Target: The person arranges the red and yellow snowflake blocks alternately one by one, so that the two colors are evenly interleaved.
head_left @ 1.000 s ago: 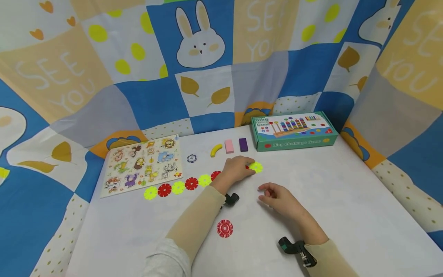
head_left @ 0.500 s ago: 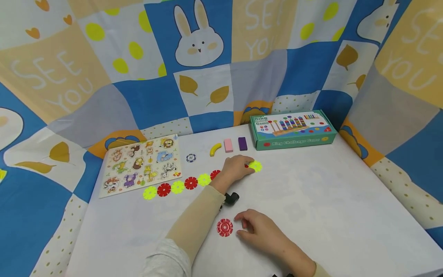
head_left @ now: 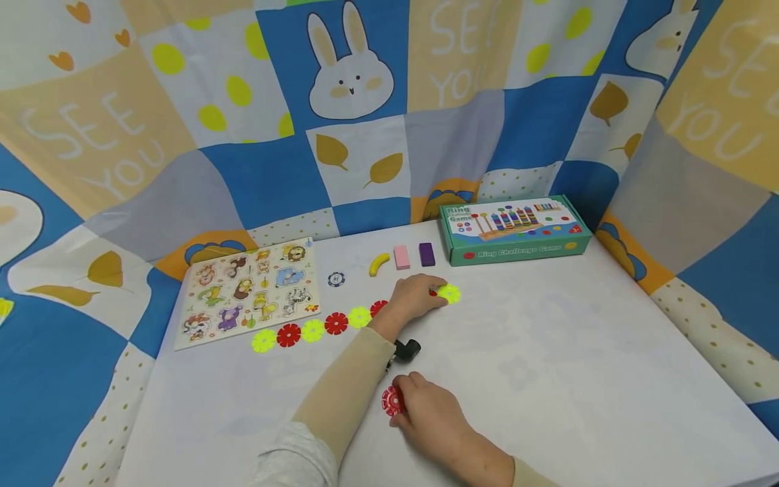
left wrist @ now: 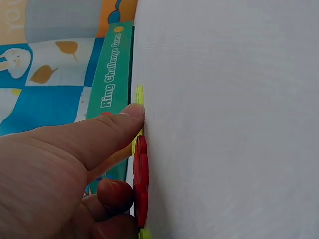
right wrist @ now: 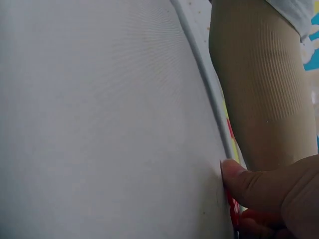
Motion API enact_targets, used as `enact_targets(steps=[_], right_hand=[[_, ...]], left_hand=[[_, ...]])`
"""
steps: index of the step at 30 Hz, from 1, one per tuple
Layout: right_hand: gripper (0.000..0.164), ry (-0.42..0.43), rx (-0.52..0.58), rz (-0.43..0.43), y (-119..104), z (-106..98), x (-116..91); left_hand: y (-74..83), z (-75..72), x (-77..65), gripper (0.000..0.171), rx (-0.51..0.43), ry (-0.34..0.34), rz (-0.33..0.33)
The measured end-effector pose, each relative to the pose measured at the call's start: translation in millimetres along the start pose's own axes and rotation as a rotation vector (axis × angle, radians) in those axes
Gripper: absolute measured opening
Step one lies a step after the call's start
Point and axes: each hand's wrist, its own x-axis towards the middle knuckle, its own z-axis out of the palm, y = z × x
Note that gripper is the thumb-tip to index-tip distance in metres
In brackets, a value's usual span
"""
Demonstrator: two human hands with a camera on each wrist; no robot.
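A line of yellow and red snowflake discs (head_left: 336,323) runs across the white table, partly hidden by my left hand (head_left: 416,297). At the line's right end, my left thumb and finger pinch a yellow snowflake disc (head_left: 450,293). The left wrist view shows that yellow disc (left wrist: 139,92) edge-on beside the thumb, with a red disc (left wrist: 141,181) against it and my curled fingers behind. Nearer the front, my right hand (head_left: 433,414) pinches a loose red snowflake disc (head_left: 391,401) by its right side. In the right wrist view, the thumb lies against this red disc (right wrist: 234,211).
An animal puzzle board (head_left: 249,287) lies at the left. Behind the line are a numbered chip (head_left: 336,279), a toy banana (head_left: 379,264), a pink block (head_left: 402,257) and a purple block (head_left: 427,254). A green game box (head_left: 517,231) stands against the patterned curtain (head_left: 365,149).
My right hand has moved left and toward the front, reached the loose red snowflake disc and taken hold of it. My left hand has stayed at the line's right end.
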Motion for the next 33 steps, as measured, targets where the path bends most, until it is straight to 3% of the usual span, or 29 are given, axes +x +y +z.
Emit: enact_targets(steps=[10,16,21,25,33], right_hand=[[0.045,-0.12,0.071,0.083,3,-8,6],[0.026,-0.18,0.22,0.036,4,-21,3],[0.014,-0.22,0.405,-0.016,5,-45,4],[0.03,-0.223,0.487,-0.005,7,-72,9],[0.037,-0.138,0.663,0.061,20,-124,19]], left_hand=[[0.1,1.2,0.9,0.047,0.009,0.006,0.003],[-0.3,1.2,0.4,0.047,0.009,0.01,0.01],[0.0,0.0,0.6,0.047,0.008,0.025,0.015],[1.4,0.5,2.7,0.047,0.013,0.029,0.02],[0.8,2.2,2.4,0.045,0.018,0.026,0.006]])
